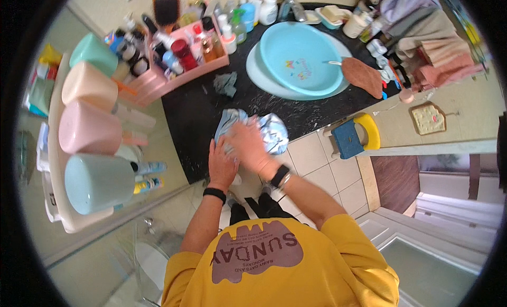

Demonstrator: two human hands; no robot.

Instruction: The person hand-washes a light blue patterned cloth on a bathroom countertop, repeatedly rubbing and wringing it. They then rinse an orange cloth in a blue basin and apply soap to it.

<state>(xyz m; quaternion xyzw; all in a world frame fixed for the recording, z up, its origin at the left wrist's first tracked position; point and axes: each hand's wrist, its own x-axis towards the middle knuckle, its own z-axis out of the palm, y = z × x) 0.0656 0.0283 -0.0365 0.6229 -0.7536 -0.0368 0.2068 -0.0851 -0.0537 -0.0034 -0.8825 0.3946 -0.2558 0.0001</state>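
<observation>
A blue-and-white patterned cloth (273,134) lies bunched at the front edge of the black countertop (186,120). Part of it hangs slightly over that edge. My left hand (222,166) is at the cloth's near left side, with its fingers against the fabric. Over the middle of the cloth is my right hand (249,142), blurred and crossing partly in front of my left fingertips. Its grip is unclear. A small crumpled grey-green cloth (225,84) rests farther back on the counter.
A light-blue basin (301,57) sits tilted over the white sink (255,75). A brown cloth (362,77) hangs at its right. Left stand a pink organizer (194,75) full of bottles and a rack (67,212) with cups. A blue-and-yellow stool (348,138) is on the tiled floor.
</observation>
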